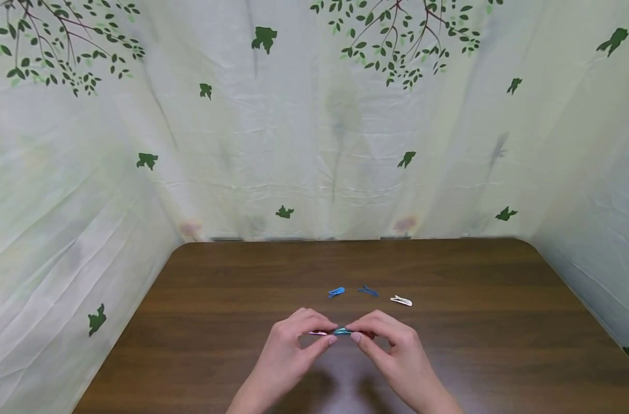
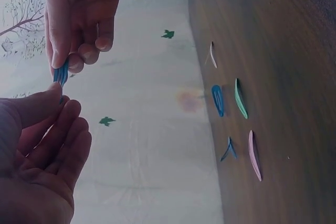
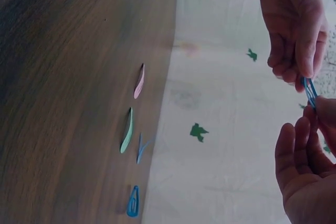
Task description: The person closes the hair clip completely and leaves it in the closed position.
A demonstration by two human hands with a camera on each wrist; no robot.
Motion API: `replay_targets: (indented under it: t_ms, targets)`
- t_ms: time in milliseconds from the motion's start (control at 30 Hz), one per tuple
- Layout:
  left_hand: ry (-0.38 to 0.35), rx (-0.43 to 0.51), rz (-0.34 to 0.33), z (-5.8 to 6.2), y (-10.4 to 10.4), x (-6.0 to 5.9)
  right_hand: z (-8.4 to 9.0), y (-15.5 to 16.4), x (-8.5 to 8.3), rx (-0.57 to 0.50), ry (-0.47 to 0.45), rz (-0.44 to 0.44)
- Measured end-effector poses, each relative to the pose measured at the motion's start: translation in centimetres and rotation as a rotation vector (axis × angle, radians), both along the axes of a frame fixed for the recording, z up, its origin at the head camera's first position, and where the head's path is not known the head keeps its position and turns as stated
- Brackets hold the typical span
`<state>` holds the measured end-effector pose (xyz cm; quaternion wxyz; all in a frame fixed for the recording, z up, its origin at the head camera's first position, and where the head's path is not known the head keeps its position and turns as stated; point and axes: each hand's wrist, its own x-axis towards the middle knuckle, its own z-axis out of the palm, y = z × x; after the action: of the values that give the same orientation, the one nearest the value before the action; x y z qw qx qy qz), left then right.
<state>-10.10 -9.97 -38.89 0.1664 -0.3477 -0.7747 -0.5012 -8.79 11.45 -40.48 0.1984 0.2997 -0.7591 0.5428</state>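
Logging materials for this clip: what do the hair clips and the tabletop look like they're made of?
The blue clip pinched between the left hand and right hand looks like thin painted metal: a flat open outline, glossy colour. The loose clips on the table seem the same, slim curved strips, though plastic can't be ruled out. The table looks like dark wood or wood-grain laminate, with a slight sheen.

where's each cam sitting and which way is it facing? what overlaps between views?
Head: above the wooden table, looking forward and down; left hand and right hand pinch a blue hair clip.
Left wrist: looks sideways past both hands at clips on the table.
Right wrist: mirrored sideways view, both hands showing.
Shared: both wrist views show the held blue hair clip and the pink clip.
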Motion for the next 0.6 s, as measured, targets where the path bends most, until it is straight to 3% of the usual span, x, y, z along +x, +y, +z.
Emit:
replay_targets:
  t_ms: [100, 367, 600]
  targets:
    - [0.015, 0.013, -0.004, 0.07, -0.05, 0.04, 0.03, 0.05, 0.05, -0.028, -0.049, 0.039]
    - [-0.051, 0.046, -0.026, 0.04, -0.14, 0.23, 0.11, 0.33, -0.13, -0.112, -0.154, 0.176]
    - [-0.145, 0.091, -0.14, -0.47, -0.54, 0.05, 0.01, 0.55, -0.33, -0.119, -0.185, 0.276]
